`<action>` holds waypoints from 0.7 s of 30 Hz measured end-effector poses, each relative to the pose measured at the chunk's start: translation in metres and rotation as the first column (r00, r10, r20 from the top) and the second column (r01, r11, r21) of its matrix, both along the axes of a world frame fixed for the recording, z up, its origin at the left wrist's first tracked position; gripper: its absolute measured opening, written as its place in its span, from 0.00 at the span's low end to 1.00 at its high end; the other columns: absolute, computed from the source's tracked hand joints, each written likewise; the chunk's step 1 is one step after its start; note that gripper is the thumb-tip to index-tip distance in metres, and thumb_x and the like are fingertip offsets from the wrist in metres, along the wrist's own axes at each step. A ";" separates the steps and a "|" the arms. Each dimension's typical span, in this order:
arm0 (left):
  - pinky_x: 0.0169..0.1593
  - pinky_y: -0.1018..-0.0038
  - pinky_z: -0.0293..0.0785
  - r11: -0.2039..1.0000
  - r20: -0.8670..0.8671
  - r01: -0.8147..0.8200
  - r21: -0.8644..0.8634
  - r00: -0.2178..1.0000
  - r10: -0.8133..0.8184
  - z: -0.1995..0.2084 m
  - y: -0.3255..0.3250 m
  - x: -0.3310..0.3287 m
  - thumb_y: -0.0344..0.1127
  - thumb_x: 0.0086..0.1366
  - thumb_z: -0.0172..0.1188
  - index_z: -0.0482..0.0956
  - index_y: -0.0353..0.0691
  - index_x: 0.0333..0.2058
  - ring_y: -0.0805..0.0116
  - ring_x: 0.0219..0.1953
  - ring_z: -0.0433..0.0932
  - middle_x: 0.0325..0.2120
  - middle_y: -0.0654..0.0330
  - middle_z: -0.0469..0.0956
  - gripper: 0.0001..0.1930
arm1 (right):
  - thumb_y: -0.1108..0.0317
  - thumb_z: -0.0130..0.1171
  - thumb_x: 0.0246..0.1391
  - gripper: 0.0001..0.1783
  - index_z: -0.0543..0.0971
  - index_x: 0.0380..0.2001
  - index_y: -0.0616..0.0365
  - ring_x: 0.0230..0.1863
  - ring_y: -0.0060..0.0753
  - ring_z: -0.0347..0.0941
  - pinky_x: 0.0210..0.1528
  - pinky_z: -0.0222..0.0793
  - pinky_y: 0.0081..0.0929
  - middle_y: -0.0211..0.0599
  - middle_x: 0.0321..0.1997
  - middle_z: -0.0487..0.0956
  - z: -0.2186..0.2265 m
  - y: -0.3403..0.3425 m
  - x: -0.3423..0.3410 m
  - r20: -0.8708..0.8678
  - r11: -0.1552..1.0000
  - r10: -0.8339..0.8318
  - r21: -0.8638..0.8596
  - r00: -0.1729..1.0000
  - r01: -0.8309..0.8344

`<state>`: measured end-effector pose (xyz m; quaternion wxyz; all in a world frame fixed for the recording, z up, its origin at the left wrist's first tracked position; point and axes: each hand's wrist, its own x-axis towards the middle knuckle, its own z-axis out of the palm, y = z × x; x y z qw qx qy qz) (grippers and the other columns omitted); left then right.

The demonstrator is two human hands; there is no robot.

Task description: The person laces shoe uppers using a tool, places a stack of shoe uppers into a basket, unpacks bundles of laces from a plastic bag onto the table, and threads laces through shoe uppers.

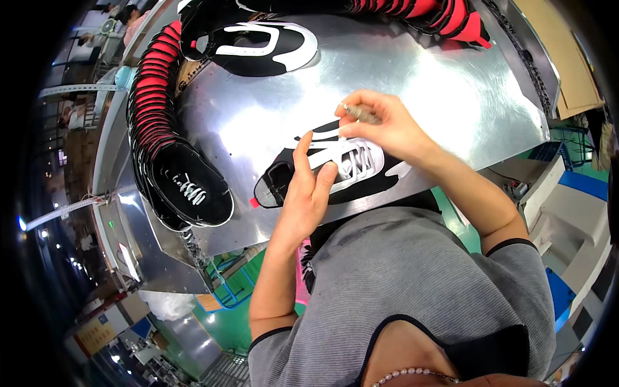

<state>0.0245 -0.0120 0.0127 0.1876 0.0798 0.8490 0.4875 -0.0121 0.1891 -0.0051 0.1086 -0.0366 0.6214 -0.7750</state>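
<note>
A black-and-white shoe upper (361, 184) lies on the metal table in front of me, with white laces (358, 161) criss-crossed through its eyelet panel. My left hand (308, 187) rests on it, index finger and thumb stretched apart beside the white panel. Just above the laces, my right hand (383, 126) is closed around a small hand tool (363, 115) with a brownish-grey handle. The tool's working end is too small to make out. White lacing shows right under that hand.
A curved row of nested black uppers with red lining (155, 103) runs along the left, a laced black upper (187, 187) at its near end. Another nested row (419, 16) lies at the back. A flat black-and-white upper (264, 48) sits far left on the metal table (451, 97).
</note>
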 end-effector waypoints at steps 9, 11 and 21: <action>0.40 0.64 0.68 0.959 -0.265 -0.260 -0.115 0.938 0.223 -0.027 0.012 -0.007 0.45 0.64 0.61 0.77 0.39 0.49 0.55 0.29 0.72 0.23 0.52 0.78 0.20 | 0.73 0.63 0.52 0.09 0.77 0.37 0.62 0.37 0.15 0.72 0.43 0.69 0.20 0.28 0.33 0.78 -0.018 -0.007 -0.012 -0.016 0.959 0.147 0.249 0.989 -0.138; 0.40 0.65 0.68 0.953 -0.341 -0.279 -0.119 0.913 0.225 -0.035 0.014 -0.009 0.46 0.61 0.64 0.78 0.40 0.48 0.56 0.29 0.72 0.24 0.53 0.78 0.21 | 0.72 0.62 0.53 0.10 0.77 0.38 0.62 0.37 0.16 0.71 0.42 0.69 0.21 0.29 0.33 0.78 -0.012 -0.009 -0.010 -0.013 0.932 0.149 0.335 0.989 -0.136; 0.43 0.68 0.66 0.934 -0.403 -0.351 -0.072 0.867 0.294 -0.036 0.019 -0.004 0.39 0.52 0.70 0.80 0.41 0.45 0.61 0.30 0.72 0.34 0.59 0.82 0.22 | 0.71 0.57 0.58 0.06 0.74 0.36 0.61 0.31 0.28 0.75 0.36 0.69 0.25 0.35 0.29 0.78 0.001 0.008 0.019 -0.168 0.870 0.102 0.492 0.980 -0.006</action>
